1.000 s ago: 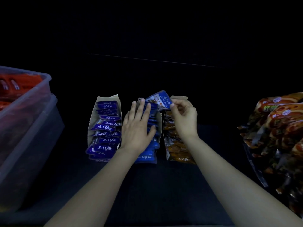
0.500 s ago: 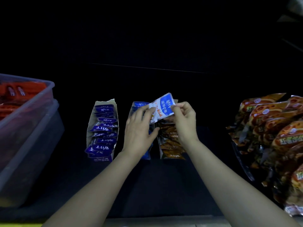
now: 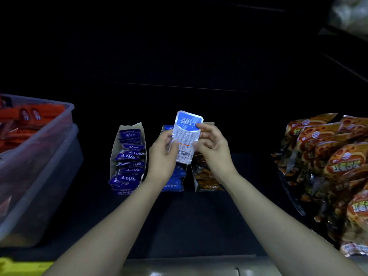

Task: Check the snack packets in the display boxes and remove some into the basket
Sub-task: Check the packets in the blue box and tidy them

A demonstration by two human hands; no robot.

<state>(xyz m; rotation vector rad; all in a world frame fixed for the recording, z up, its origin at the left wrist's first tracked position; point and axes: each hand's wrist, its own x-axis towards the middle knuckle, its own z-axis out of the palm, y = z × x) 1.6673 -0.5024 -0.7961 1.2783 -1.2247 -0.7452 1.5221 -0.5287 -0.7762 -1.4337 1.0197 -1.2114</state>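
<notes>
Left display box point(image 3: 127, 126): an open cardboard one, filled with dark blue packets point(image 3: 129, 156) that stand in a row, one behind another.
Middle display box point(image 3: 172, 185): it holds lighter blue packets point(image 3: 179, 172); the hands and wrists cover most of it.
Right display box point(image 3: 195, 182): brown packets point(image 3: 205, 174) are inside, partly hidden behind the right wrist.
Clear plastic tub point(image 3: 49, 156): at the far left, well apart from the three boxes, with red packets point(image 3: 23, 120) in its upper part.
Pile of orange-brown snack bags point(image 3: 328, 156): it lies at the right side of the dark shelf point(image 3: 199, 216), away from the boxes.
Yellow thing point(image 3: 12, 265): at the lower left corner; I cannot tell what it is.
Held packet point(image 3: 187, 136): upright in the air, above the middle and right boxes, outside any box. Its top is blue and the small print and the barcode face the person.
Left hand point(image 3: 163, 154): its thumb and fingers pinch the left edge of the packet.
Right hand point(image 3: 211, 146): its curled fingers grasp the right edge, so the packet is between both hands.
</notes>
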